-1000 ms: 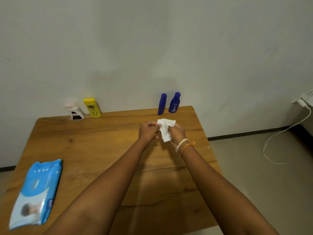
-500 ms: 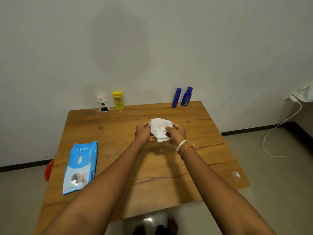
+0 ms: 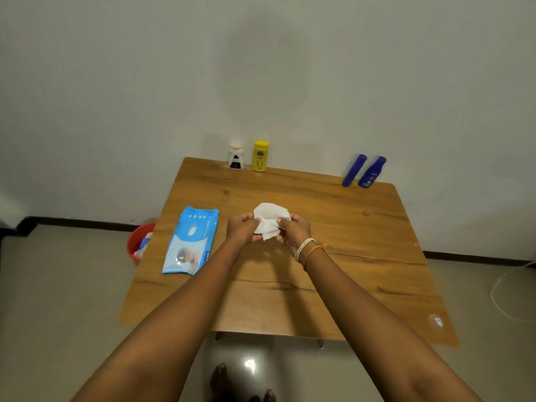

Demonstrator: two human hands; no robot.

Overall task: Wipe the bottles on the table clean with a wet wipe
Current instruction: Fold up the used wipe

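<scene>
Bottles, two blue (image 3: 364,171) at 1 o'clock, yellow (image 3: 260,156) and white (image 3: 236,158) at 12, are standing unwiped while left hand (image 3: 242,229) and right hand (image 3: 294,229) are pinching the wet wipe (image 3: 269,220).

I see a wooden table (image 3: 333,227) pushed against the wall. Along its far edge stand a small white bottle (image 3: 235,156) and a yellow bottle (image 3: 260,156) side by side at the left, and two blue bottles (image 3: 363,171) just beside each other at the right. A blue pack of wipes (image 3: 192,239) lies flat near the left edge.
</scene>
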